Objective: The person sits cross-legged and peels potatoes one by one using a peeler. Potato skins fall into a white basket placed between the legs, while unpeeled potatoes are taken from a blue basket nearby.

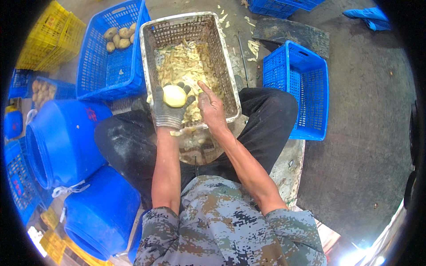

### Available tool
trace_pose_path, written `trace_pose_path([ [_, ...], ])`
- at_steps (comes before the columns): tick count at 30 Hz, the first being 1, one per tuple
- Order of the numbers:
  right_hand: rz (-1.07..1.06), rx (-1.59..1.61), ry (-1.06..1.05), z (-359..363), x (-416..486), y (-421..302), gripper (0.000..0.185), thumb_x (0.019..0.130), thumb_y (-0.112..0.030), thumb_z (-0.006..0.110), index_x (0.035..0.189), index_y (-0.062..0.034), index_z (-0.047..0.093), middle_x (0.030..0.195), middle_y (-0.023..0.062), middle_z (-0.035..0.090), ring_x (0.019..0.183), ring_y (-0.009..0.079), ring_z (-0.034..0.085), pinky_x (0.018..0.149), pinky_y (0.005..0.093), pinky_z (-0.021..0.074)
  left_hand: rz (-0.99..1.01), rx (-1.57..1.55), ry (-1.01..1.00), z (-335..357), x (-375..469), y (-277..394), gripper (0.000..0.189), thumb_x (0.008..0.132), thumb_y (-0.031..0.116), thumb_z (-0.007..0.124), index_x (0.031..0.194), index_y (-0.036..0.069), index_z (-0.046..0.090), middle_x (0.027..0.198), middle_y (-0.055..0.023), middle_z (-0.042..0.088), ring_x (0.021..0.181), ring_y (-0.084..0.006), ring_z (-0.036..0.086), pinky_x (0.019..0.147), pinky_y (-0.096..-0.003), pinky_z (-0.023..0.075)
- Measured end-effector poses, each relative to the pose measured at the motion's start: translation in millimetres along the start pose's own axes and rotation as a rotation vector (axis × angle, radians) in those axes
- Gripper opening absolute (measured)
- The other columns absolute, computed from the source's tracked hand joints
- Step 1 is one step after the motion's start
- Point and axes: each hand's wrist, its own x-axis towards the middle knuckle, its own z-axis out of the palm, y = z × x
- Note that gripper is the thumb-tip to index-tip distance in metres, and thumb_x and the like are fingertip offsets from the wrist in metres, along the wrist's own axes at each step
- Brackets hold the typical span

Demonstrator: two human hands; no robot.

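Note:
My left hand, in a grey knit glove with dark fingertips, holds a peeled pale-yellow potato over the near part of a dirty white plastic crate. Wet potato peelings cover the crate's floor. Just right of the potato is my bare right hand, its index finger stretched forward and the other fingers curled around a small tool. Only a yellow-green bit of that tool shows; its blade is hidden. The crate stands between my knees, and strips of peel hang at its near edge.
Left of the crate, a blue crate holds several unpeeled potatoes. Blue plastic barrels lie beside my left leg. Another blue crate stands by my right knee. A thin rod and stray peelings lie on the floor.

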Motion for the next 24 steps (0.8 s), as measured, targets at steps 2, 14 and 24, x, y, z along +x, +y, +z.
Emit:
trace_pose_path([
  [2,-0.109,-0.113,0.040,0.2,-2.7,12.0,0.042,0.089,-0.015,0.054,0.130,-0.0048,0.053,0.112,0.0187,0.065,0.091,0.0223,0.064,0.083,0.0314,0.0480,0.018,-0.025,0.014,6.2,-3.2,1.2,0.060,0.083,0.056,0.057,0.111,0.003,0.054,0.105,-0.0159,0.063,0.095,-0.0319,0.062,0.085,-0.0471,0.0510],
  [14,-0.241,-0.429,0.050,26.2,-49.5,12.0,0.041,0.084,-0.013,0.057,0.124,-0.0049,0.057,0.079,0.0252,0.061,0.073,0.0416,0.060,0.069,0.0459,0.0476,0.182,0.068,0.120,-36.0,18.4,-11.3,0.042,0.084,0.041,0.046,0.085,0.001,0.059,0.074,-0.0160,0.063,0.069,-0.0320,0.062,0.062,-0.0400,0.0528],
  [24,-0.111,-0.425,0.019,23.0,-65.8,18.0,0.041,0.085,-0.013,0.056,0.125,-0.0092,0.058,0.076,0.0263,0.060,0.066,0.0371,0.061,0.064,0.0435,0.0474,0.126,-0.099,0.531,-5.3,16.0,-3.3,0.053,0.083,0.047,0.039,0.094,-0.002,0.054,0.080,-0.0202,0.060,0.073,-0.0382,0.060,0.072,-0.0563,0.0511],
])
